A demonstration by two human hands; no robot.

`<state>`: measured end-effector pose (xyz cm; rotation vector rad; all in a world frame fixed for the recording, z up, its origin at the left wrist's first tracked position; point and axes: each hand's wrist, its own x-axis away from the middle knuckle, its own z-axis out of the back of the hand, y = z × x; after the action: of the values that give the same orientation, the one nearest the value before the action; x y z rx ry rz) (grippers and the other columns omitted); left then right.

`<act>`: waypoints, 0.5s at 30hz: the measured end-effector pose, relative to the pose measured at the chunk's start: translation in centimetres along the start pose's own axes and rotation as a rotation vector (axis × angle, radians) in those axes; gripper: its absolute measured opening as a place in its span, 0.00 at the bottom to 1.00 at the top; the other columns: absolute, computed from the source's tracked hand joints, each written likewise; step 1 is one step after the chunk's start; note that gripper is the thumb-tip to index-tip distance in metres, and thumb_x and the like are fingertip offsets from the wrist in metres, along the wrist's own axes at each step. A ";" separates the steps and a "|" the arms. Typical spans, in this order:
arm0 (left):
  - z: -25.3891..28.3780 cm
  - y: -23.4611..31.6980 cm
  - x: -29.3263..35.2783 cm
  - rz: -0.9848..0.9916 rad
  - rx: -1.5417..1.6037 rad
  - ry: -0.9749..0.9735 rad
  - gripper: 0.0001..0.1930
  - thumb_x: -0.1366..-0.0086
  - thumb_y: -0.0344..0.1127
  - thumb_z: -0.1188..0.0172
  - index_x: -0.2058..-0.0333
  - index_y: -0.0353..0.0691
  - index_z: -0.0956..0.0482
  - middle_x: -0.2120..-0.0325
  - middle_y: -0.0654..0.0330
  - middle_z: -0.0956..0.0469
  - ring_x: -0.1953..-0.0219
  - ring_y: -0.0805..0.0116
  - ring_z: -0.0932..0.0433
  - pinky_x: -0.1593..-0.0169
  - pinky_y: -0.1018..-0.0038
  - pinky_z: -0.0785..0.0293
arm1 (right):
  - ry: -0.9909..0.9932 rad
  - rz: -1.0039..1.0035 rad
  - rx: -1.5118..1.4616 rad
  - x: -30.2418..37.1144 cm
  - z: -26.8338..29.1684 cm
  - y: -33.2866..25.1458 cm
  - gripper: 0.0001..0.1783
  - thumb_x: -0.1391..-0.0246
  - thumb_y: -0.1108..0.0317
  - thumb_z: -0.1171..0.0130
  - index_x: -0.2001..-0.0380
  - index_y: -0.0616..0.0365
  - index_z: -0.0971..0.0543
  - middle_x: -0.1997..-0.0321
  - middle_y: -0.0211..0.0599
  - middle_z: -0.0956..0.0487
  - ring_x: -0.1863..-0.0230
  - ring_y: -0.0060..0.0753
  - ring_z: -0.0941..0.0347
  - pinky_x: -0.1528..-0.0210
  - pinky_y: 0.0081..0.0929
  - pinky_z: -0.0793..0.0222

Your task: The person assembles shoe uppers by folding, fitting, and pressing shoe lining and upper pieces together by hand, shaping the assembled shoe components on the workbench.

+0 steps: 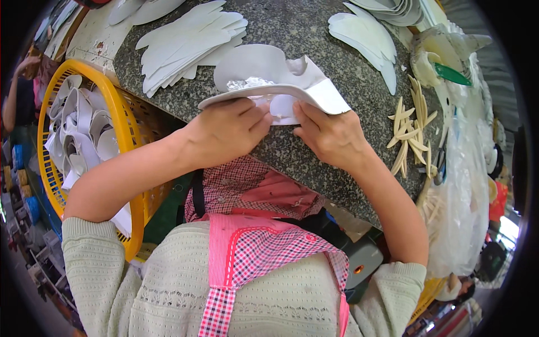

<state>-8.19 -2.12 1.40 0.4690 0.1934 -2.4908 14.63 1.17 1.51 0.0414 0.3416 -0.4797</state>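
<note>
A white, curved piece that looks like a shoe upper [247, 63] is held up over the near edge of the speckled stone tabletop [281, 19]. My left hand [227, 132] grips its lower left edge, fingers curled underneath. On the right side, my right hand [332, 139] pinches the same piece between thumb and fingers. Between my two hands a small, pale rounded patch [283, 105] shows at the piece's near edge. Crinkled, shiny white material [250, 83] lies in its hollow. Several of my fingertips are hidden behind the white piece.
A yellow basket [119, 104] full of white pieces stands at the left. Flat white cutouts [188, 42] lie beyond my hands, with more cutouts [368, 36] at far right. Beige strips [415, 135], a green object [452, 74] and clear plastic [463, 196] lie right.
</note>
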 end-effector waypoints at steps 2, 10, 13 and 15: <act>0.7 -0.3 -0.2 0.147 0.160 -0.061 0.15 0.53 0.29 0.42 0.64 0.34 0.25 0.71 0.57 0.26 0.69 0.63 0.25 0.66 0.73 0.27 | -0.067 -0.026 -0.082 -0.3 0.7 0.1 0.19 0.66 0.66 0.37 0.67 0.62 0.24 0.64 0.34 0.27 0.67 0.33 0.27 0.71 0.26 0.30; -0.3 -0.6 -2.0 0.140 0.163 -0.062 0.14 0.55 0.28 0.42 0.65 0.44 0.23 0.74 0.64 0.28 0.72 0.67 0.25 0.71 0.72 0.28 | -0.280 0.108 -0.009 -1.8 1.5 0.9 0.16 0.67 0.68 0.38 0.71 0.63 0.26 0.66 0.37 0.31 0.60 0.37 0.33 0.61 0.30 0.32; -0.1 -0.4 -2.5 0.103 0.098 -0.103 0.11 0.57 0.29 0.44 0.70 0.45 0.24 0.77 0.65 0.30 0.73 0.69 0.26 0.71 0.73 0.28 | -0.231 0.063 -0.075 -1.7 1.2 1.1 0.15 0.67 0.70 0.39 0.71 0.63 0.26 0.67 0.36 0.31 0.60 0.37 0.33 0.61 0.30 0.32; -0.4 -0.5 -2.5 0.057 0.108 -0.090 0.08 0.56 0.29 0.44 0.73 0.43 0.27 0.77 0.64 0.32 0.74 0.68 0.27 0.71 0.72 0.29 | -0.205 0.060 -0.082 -1.5 1.0 1.1 0.15 0.67 0.70 0.40 0.71 0.63 0.26 0.67 0.36 0.31 0.60 0.37 0.33 0.61 0.30 0.32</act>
<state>-6.48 -0.27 2.01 0.3997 0.0093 -2.4690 14.18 2.71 2.95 -0.0767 0.1584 -0.4062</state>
